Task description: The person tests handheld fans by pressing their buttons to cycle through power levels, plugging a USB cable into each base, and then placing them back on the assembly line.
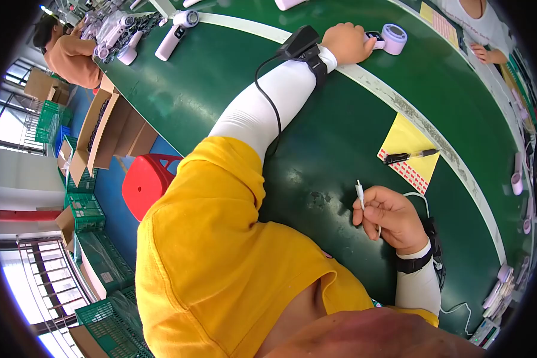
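My left hand (347,44) reaches far out over the green table (316,134). Its fingers are closed on a small lilac handheld fan (394,39), whose round head points away to the right; the hand hides part of the handle. Nearer to me, my right hand (395,219) pinches a white cable plug (360,192) between thumb and fingers, tip pointing up and away. The white cable (425,201) shows again behind that hand. Both wrists wear black straps, and a black box (299,43) sits on the left one.
A yellow sheet with red marks (398,138) lies beyond my right hand, a black pen (410,156) across it. More fans, one at far left (176,37), and a heap of parts rest on the table. A red stool (144,186), cartons and green crates stand left. Co-workers sit across and far left.
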`<state>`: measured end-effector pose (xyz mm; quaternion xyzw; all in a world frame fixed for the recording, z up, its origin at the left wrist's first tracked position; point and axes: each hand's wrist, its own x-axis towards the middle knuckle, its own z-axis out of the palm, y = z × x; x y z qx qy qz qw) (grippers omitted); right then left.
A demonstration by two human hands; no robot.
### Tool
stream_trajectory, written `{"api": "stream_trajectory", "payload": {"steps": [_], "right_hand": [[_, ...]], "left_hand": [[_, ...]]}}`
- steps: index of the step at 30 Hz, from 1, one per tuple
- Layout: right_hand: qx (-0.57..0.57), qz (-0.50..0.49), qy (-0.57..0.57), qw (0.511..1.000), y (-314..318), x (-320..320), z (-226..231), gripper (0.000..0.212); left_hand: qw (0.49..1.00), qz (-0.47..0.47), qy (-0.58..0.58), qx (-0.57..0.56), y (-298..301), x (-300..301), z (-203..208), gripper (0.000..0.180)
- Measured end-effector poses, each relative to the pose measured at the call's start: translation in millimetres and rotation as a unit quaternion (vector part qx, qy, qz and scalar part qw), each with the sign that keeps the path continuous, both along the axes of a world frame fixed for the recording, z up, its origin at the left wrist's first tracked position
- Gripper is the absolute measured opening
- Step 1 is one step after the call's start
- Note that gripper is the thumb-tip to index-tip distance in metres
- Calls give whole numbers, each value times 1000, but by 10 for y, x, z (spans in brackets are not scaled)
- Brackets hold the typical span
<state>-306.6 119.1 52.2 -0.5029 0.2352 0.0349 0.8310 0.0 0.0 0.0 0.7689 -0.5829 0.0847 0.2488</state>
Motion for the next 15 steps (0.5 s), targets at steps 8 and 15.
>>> {"api": "stream_trajectory", "payload": {"steps": [8,15], "right_hand": [[83,12,35,996,24,75,-12,17],[89,22,18,996,23,79,9,24]], "left_hand": [[983,-121,18,140,304,197,292,45],[854,-128,497,90,295,563,107,53]]}}
